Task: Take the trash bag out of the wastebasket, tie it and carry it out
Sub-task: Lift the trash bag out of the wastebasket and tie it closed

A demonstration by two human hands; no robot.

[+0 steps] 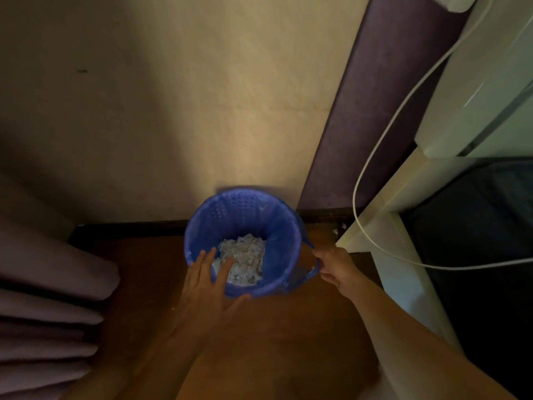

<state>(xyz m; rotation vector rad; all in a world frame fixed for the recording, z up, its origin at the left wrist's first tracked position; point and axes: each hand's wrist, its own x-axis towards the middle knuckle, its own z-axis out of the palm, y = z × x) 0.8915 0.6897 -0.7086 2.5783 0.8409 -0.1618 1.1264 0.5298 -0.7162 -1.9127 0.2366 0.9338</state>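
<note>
A round blue perforated wastebasket stands on the brown floor against the wall. A blue trash bag lines it, with crumpled white paper at the bottom. My left hand lies open over the near left rim, its fingers spread and reaching inside the basket. My right hand is at the right side of the basket, fingers closed on the bag's blue handle loop, which is pulled out over the rim.
Folded curtain fabric hangs at the left. White furniture with a dark opening stands at the right, and a white cable loops beside it. A purple wall strip runs down behind the basket.
</note>
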